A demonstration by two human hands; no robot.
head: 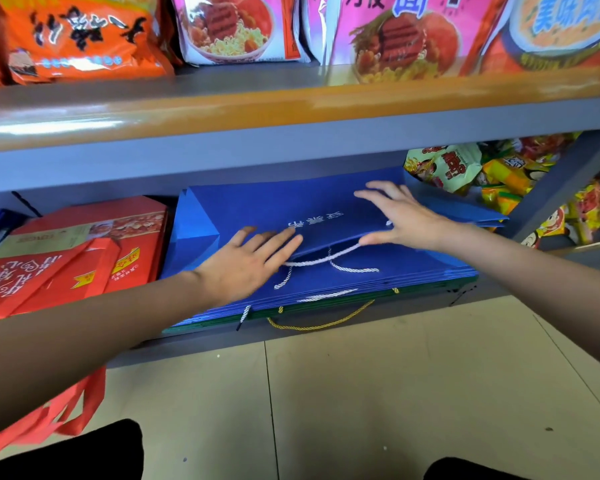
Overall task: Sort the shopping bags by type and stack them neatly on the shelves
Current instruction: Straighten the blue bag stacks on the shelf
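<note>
I have my left hand (246, 261) lying flat, fingers straight, on the top blue paper bag (284, 216), and my right hand (399, 216) spread open on its far side. The bag is smooth, matte, with white lettering too blurred to read and twisted white cord handles (323, 259). It tops a flat blue stack (378, 277) on the lower shelf (201, 342), red bags (49, 271) just beside.
</note>
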